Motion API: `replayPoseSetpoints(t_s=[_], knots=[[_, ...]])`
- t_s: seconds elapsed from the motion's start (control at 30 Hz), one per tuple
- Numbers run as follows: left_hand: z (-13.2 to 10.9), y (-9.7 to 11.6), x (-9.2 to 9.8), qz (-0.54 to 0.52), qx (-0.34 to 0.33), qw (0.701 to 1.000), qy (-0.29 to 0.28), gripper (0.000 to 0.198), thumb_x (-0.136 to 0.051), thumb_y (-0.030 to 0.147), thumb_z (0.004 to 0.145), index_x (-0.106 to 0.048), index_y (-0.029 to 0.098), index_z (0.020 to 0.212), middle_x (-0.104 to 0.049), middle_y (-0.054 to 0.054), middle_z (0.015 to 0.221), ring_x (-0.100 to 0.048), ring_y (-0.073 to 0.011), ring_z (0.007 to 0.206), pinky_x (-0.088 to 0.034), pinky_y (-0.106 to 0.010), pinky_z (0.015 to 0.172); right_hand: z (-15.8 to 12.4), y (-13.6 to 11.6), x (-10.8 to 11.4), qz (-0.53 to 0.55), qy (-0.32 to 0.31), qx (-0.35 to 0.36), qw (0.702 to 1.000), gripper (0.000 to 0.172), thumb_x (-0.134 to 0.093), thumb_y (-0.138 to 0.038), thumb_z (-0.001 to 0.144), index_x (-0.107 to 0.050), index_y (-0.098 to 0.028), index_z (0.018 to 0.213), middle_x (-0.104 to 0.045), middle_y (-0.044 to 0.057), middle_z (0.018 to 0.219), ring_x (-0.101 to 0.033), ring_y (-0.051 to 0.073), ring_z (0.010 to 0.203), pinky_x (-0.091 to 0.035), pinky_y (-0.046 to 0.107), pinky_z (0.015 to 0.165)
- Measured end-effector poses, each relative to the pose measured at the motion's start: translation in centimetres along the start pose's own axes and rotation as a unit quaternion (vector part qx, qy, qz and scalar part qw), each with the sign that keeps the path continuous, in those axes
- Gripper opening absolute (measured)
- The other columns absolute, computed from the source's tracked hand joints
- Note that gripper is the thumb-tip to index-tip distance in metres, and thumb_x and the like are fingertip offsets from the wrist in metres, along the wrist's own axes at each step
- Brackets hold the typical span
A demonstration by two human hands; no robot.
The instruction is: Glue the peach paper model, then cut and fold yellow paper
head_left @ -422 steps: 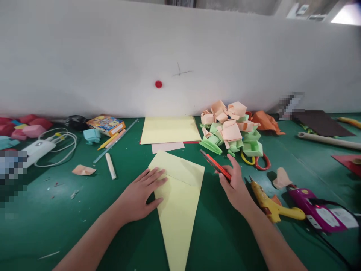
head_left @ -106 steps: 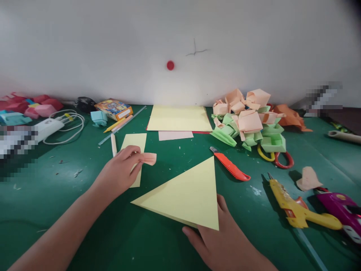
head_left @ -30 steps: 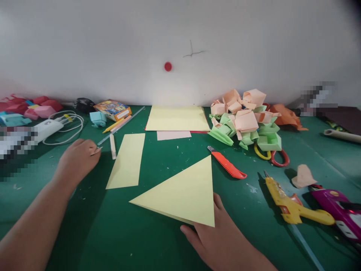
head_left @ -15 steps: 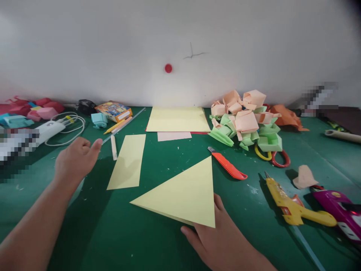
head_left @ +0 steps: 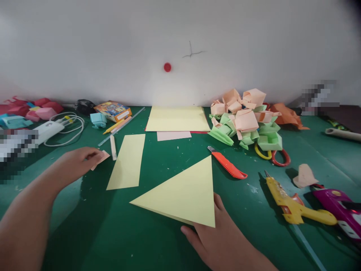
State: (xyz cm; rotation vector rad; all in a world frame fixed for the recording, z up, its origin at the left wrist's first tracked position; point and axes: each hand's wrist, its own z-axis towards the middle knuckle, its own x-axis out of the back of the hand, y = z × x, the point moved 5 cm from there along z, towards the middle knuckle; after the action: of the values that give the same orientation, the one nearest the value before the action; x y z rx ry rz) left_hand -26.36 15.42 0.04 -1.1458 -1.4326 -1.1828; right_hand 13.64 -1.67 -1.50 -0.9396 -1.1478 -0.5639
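Note:
A pale yellow sheet folded into a triangle [head_left: 180,194] is in my right hand [head_left: 222,237]. Most of those fingers are hidden behind the paper, while the thumb shows below its lower edge. On the left, my left hand [head_left: 77,162] is low over the table with its fingers closed on a small peach piece of paper [head_left: 102,157]. Between the hands lies a yellow paper strip [head_left: 128,162], and a whitish stick [head_left: 113,147] rests by its upper left edge.
A red utility knife [head_left: 229,165] lies beyond the triangle. Folded peach and green paper pieces [head_left: 245,120] are heaped at the back right, above scissors [head_left: 280,157]. A yellow glue gun [head_left: 293,203] lies at right. Yellow sheets [head_left: 177,118] rest against the wall.
My left hand has turned from a thumb-out fist to a fingers-down pinch, and the small peach paper now shows at its fingertips. My right hand and the triangle stay in place.

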Motion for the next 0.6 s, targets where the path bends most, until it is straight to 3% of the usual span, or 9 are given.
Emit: replayPoseSetpoints(t_s=[0.1,0.3,0.5,0.6], knots=[[0.3,-0.2,-0.2,0.039,-0.013,0.999,-0.014,0.05,-0.052,0.059,0.08,-0.07,0.022,0.108,-0.073,-0.009,0.107,-0.068,-0.0276,0.093,-0.045,-0.032,0.074,-0.1,0.0,0.1,-0.007,0.004,0.002,1.0,0.043,-0.049,-0.04,0.102,-0.049,-0.036,0.145,-0.061,0.003,0.144,-0.055,0.034,0.131,-0.047,0.062,0.108],[0.3,0.0,-0.5,0.087,-0.001,0.996,-0.013,0.031,-0.052,0.052,0.081,-0.062,0.023,0.081,-0.069,-0.006,0.082,-0.063,-0.0244,0.073,-0.037,-0.031,0.063,-0.1,0.0,-0.1,-0.007,-0.005,0.005,1.0,0.043,-0.049,-0.039,0.102,-0.048,-0.035,0.145,-0.059,0.002,0.147,-0.055,0.034,0.13,-0.044,0.063,0.11],[-0.6,0.5,-0.1,0.119,0.0,0.993,0.006,0.026,-0.05,0.048,0.086,-0.056,0.024,0.079,-0.066,-0.004,0.075,-0.06,-0.0237,0.069,-0.033,-0.031,0.061,-0.1,-0.1,0.0,-0.007,0.0,0.002,1.0,0.043,-0.047,-0.042,0.103,-0.048,-0.035,0.145,-0.059,0.002,0.147,-0.056,0.034,0.129,-0.047,0.063,0.108],[-0.8,1.7,0.1,0.125,-0.005,0.992,0.024,0.025,-0.044,0.045,0.092,-0.057,0.025,0.087,-0.066,-0.004,0.078,-0.059,-0.0234,0.068,-0.032,-0.031,0.061,0.0,-0.1,0.1,-0.013,0.006,0.005,1.0,0.04,-0.049,-0.042,0.102,-0.051,-0.034,0.142,-0.062,0.003,0.143,-0.058,0.034,0.126,-0.047,0.063,0.106]])
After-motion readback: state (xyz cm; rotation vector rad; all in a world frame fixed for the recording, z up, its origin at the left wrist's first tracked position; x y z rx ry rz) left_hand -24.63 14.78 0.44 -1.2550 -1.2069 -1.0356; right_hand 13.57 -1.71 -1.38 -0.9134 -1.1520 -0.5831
